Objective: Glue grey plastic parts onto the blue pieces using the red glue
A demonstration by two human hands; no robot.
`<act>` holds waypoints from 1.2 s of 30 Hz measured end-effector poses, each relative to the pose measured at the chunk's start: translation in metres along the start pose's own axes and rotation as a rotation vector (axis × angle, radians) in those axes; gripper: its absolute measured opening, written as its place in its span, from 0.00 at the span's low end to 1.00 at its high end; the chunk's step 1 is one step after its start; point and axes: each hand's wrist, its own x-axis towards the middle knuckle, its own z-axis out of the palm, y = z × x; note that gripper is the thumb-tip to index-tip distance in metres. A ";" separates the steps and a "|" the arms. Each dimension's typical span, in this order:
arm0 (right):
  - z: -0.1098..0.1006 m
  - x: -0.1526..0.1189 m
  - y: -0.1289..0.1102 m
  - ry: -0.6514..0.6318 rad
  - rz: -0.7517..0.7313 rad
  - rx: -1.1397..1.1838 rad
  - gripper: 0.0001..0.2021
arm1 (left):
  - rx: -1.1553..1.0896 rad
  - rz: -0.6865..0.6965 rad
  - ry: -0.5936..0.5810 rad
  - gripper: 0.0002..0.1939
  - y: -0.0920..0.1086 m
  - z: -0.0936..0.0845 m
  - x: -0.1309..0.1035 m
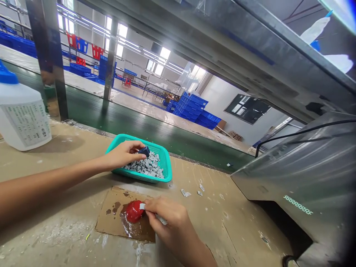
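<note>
Above the turquoise basket, my left hand pinches a small dark blue block between thumb and fingers. Many small grey-white plastic pieces fill the basket beneath it. Lower down, my right hand is closed on a small white plastic piece, whose end touches or nearly touches a glossy red lump. That wet-looking lump rests on a stained cardboard piece. Something pale also shows under my right fingers, too covered to name.
A white bottle with a blue cap stands at the left. Several loose white pieces lie right of the basket. A green conveyor belt runs behind the table. Sheet-metal housing rises at the right, and a metal frame hangs overhead.
</note>
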 end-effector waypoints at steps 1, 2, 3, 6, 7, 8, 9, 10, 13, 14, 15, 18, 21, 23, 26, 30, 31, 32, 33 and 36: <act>0.001 0.000 0.000 0.010 -0.007 -0.005 0.09 | 0.035 0.003 0.026 0.13 0.000 0.000 0.000; 0.002 0.000 0.001 0.023 -0.015 -0.010 0.09 | 0.061 0.005 0.044 0.14 -0.001 0.000 0.000; 0.003 0.000 0.001 0.036 -0.021 -0.018 0.09 | 0.075 0.013 0.050 0.15 -0.001 -0.001 0.000; 0.005 -0.001 0.001 0.057 -0.028 -0.049 0.10 | 0.088 0.074 -0.002 0.17 0.001 -0.001 -0.001; 0.005 -0.001 0.001 0.061 -0.032 -0.060 0.10 | 0.095 0.099 -0.023 0.17 0.001 -0.002 -0.001; 0.005 -0.001 0.000 0.066 -0.037 -0.070 0.10 | 0.103 0.118 -0.041 0.16 0.002 -0.002 -0.001; 0.005 -0.001 -0.001 0.071 -0.040 -0.078 0.10 | 0.108 0.131 -0.054 0.15 0.003 -0.002 -0.002; 0.005 -0.001 -0.002 0.075 -0.043 -0.082 0.10 | 0.108 0.140 -0.059 0.13 0.004 -0.002 -0.002; 0.003 0.001 -0.004 0.111 -0.052 -0.077 0.10 | 0.067 0.123 -0.066 0.14 0.003 -0.002 -0.003; 0.002 0.001 -0.004 0.137 -0.058 -0.067 0.10 | 0.044 0.104 -0.069 0.14 0.003 -0.002 -0.003; 0.001 0.002 -0.005 0.165 -0.062 -0.056 0.10 | 0.019 0.082 -0.071 0.15 0.002 -0.001 -0.003; 0.000 0.003 -0.006 0.190 -0.057 -0.028 0.10 | -0.067 0.026 -0.078 0.14 0.003 0.001 -0.004; -0.001 0.004 -0.006 0.191 -0.042 -0.001 0.10 | -0.129 0.003 -0.104 0.13 0.009 0.003 -0.008; -0.002 0.004 -0.006 0.213 -0.018 0.016 0.10 | -0.132 0.004 -0.140 0.12 0.014 0.004 -0.010; -0.006 0.005 -0.006 0.196 0.001 0.027 0.10 | -0.117 0.006 -0.173 0.10 0.019 0.007 -0.014; -0.018 0.005 -0.007 0.333 0.094 0.055 0.10 | -0.082 0.015 -0.166 0.11 0.018 0.013 -0.017; -0.021 0.005 -0.007 0.384 0.136 0.066 0.09 | -0.057 0.021 -0.172 0.12 0.018 0.015 -0.018; -0.024 0.005 -0.006 0.425 0.178 0.084 0.09 | -0.037 0.033 -0.191 0.12 0.018 0.017 -0.020; -0.026 0.005 -0.006 0.454 0.221 0.110 0.09 | -0.023 0.049 -0.219 0.12 0.018 0.020 -0.022; -0.027 0.004 -0.002 0.495 0.323 0.204 0.08 | 0.011 0.084 -0.301 0.11 0.020 0.027 -0.029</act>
